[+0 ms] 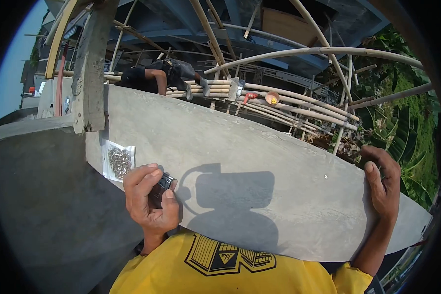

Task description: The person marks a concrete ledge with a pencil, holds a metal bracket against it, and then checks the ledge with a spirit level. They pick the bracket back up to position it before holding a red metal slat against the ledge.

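My left hand [152, 198] is closed around a small dark, shiny object [162, 187], held over the near left part of the grey concrete surface [240, 147]. Just beyond that hand lies a clear plastic bag [118, 160] of small metal pieces. At the right end of the surface rests my right hand [383, 181], its fingers curled over the far edge and the thumb apart; no object shows in it. The held object's exact kind cannot be made out.
A wooden post [90, 73] stands at the left. Beyond the surface, bamboo scaffolding [299, 100] carries a red tool [250, 96] and an orange bucket [272, 98]. Another person [157, 76] bends there in dark clothes. Green plants grow at the right.
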### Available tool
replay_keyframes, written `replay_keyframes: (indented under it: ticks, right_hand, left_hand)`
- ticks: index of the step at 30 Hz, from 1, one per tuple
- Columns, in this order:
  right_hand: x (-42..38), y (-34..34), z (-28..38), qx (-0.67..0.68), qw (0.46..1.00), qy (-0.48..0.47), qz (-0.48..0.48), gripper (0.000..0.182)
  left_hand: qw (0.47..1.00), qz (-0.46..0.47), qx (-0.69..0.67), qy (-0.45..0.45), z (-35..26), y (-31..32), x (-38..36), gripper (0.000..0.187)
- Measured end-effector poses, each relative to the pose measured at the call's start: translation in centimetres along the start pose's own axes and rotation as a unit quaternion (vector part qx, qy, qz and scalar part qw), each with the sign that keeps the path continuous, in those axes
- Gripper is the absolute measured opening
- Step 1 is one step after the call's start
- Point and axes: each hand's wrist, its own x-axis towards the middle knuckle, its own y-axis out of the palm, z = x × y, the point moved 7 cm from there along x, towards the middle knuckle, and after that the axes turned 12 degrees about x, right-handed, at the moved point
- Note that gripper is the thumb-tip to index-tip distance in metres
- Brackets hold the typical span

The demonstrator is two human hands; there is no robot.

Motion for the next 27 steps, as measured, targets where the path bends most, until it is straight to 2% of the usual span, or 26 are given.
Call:
replay_keyframes:
  ticks: [5, 8, 10, 14, 16, 23, 27]
  right_hand:
    - [-0.1, -0.1, -0.2, -0.001, 1.000, 0.003, -0.008, 0.032]
    - [-0.1, -0.2, -0.3, -0.007, 1.000, -0.003, -0.010, 0.031]
    - [-0.2, -0.2, -0.3, -0.010, 1.000, -0.004, -0.010, 0.031]
    - [-0.1, -0.2, -0.2, -0.001, 1.000, -0.001, -0.019, 0.032]
    - [-0.1, -0.2, 0.0, -0.001, 1.000, -0.002, -0.022, 0.033]
    - [0.0, -0.2, 0.1, -0.009, 1.000, 0.010, -0.021, 0.033]
    - [0.0, -0.3, 0.2, -0.019, 1.000, 0.009, -0.020, 0.032]
  left_hand:
    - [0.999, 0.004, 0.040, 0.008, -0.1, 0.0, -0.2, 0.038]
    - [0.999, 0.012, 0.015, -0.036, 0.1, 0.2, 0.0, 0.038]
    - [0.999, 0.028, 0.035, 0.024, -0.3, 0.3, 0.1, 0.034]
    - [0.994, 0.028, 0.091, 0.061, -0.9, 0.1, 0.7, 0.034]
    - [0.993, 0.049, 0.101, 0.027, -0.6, 0.3, 0.5, 0.035]
    - [0.992, 0.043, 0.110, 0.040, -1.1, 0.5, 0.9, 0.036]
    - [0.993, 0.051, 0.109, 0.007, -0.7, 0.5, 0.7, 0.040]
